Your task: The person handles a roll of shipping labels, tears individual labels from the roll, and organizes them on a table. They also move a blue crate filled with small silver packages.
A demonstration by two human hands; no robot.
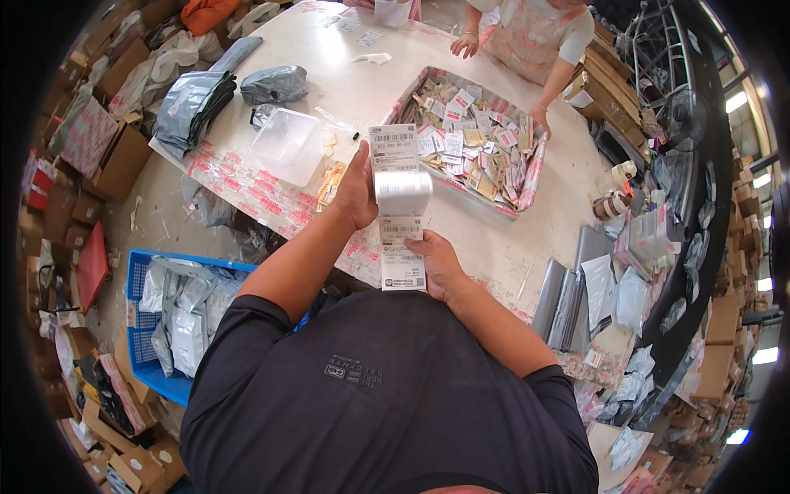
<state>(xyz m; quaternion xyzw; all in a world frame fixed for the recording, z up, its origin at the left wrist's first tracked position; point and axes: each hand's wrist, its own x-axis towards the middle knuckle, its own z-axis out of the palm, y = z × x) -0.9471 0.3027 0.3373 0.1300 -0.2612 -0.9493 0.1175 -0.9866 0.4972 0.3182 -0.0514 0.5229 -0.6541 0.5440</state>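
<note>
A strip of white printed labels with a folded or rolled middle is held upright over the table's near edge. My left hand grips its upper part at the left side, fingers closed on it. My right hand pinches the lower part from the right. Just beyond lies a tray full of small cards and packets. To the left of the labels sit a translucent plastic bin and some small yellow items.
Grey mailer bags lie at the table's left. A co-worker touches the tray's far side. A blue crate of parcels stands below left. Rolls of grey bags lie at the right. Cardboard boxes crowd both sides.
</note>
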